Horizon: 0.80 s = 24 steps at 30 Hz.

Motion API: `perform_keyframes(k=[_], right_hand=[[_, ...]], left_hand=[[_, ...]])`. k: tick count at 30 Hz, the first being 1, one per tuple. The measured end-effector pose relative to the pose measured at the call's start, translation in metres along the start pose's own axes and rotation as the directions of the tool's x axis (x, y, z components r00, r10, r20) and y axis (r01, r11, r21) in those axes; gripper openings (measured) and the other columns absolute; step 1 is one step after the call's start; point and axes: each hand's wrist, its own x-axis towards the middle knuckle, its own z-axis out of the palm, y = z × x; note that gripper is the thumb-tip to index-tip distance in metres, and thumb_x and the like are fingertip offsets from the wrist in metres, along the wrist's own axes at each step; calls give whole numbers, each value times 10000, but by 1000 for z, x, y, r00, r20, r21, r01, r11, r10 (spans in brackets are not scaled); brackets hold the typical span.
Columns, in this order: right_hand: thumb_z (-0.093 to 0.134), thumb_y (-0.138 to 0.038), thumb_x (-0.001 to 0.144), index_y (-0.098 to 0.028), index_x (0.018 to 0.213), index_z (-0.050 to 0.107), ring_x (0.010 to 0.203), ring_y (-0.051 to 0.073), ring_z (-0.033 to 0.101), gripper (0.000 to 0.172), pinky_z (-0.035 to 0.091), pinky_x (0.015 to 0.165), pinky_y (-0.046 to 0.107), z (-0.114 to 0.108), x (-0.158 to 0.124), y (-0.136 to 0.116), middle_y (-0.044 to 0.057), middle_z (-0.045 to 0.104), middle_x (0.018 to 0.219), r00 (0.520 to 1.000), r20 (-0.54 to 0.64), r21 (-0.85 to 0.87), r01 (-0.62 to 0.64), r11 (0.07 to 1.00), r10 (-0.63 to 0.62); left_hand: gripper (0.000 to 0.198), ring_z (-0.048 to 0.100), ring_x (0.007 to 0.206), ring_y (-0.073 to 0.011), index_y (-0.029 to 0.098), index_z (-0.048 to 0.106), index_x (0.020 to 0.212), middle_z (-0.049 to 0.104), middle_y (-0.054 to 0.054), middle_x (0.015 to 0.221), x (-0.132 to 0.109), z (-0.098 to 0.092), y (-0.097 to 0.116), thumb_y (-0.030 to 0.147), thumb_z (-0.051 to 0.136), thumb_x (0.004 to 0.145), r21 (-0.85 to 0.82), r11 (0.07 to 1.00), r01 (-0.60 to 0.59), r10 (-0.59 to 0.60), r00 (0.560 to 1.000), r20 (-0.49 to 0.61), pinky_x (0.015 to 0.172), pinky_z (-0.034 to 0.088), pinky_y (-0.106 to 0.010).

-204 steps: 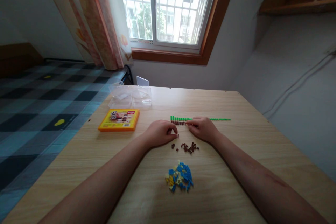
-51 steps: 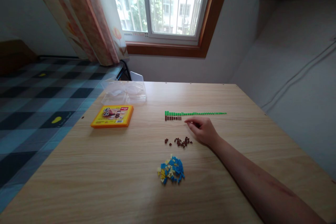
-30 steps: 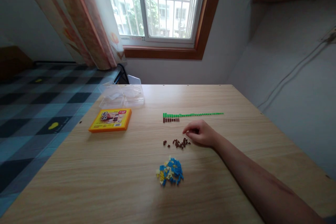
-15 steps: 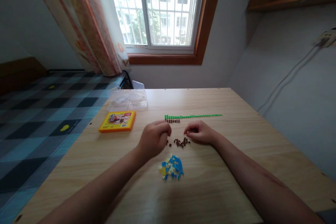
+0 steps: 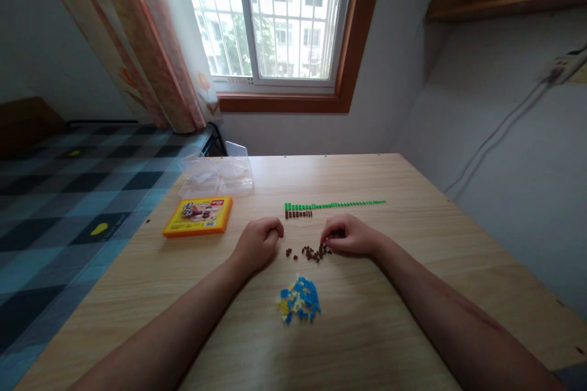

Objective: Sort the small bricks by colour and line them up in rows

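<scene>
Bricks (image 5: 315, 254), brown, probably light, rigid, are best edge-pinched; right hand (image 5: 352, 234) narrowed there, left hand (image 5: 257, 245) curled, grips unclear.

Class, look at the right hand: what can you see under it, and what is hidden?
Loose brown pieces show on the table at the fingertips of the right hand. Whatever lies beneath its palm is covered and cannot be seen.

Your arms (image 5: 183, 317) reach from near to far. Your left hand (image 5: 259, 245) curls in; your right hand (image 5: 349, 234) bends down.
</scene>
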Motion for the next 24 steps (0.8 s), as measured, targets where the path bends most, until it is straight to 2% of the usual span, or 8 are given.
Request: perform_keyframes(k=[5, 17, 20, 24], right_hand=[[633, -132, 774, -168, 832, 793, 651, 128, 584, 175, 436, 610, 235, 1, 0, 1, 33, 718, 729, 1000, -6, -3, -5, 1000, 5], [632, -171, 800, -165, 847, 778, 684, 138, 604, 154, 445, 633, 253, 0, -1, 2, 35, 720, 755, 1000, 2, 19, -30, 999, 30], [637, -171, 802, -165, 850, 777, 690, 137, 610, 148, 448, 638, 253, 0, -1, 2, 36, 723, 763, 999, 7, 24, -32, 999, 32], [636, -161, 801, -165, 845, 779, 677, 131, 597, 150, 434, 625, 245, 0, -1, 1, 33, 719, 751, 999, 7, 15, -33, 999, 33]], left_hand=[[228, 583, 663, -161, 179, 662, 650, 656, -7, 642, 1, 0, 1, 105, 460, 726, 32, 999, 17, -19, 998, 58, 656, 423, -271], [233, 591, 668, -164, 185, 672, 660, 663, -5, 651, 2, 1, 1, 81, 473, 722, 30, 999, 16, -19, 996, 90, 659, 421, -271], [234, 599, 689, -166, 189, 690, 695, 683, -9, 693, 2, 0, 3, 82, 485, 736, 46, 999, 15, -21, 993, 119, 672, 430, -275], [222, 576, 688, -151, 191, 711, 795, 674, -5, 732, -1, -6, 7, 93, 520, 736, 29, 999, -42, 36, 982, 186, 659, 422, -263]])
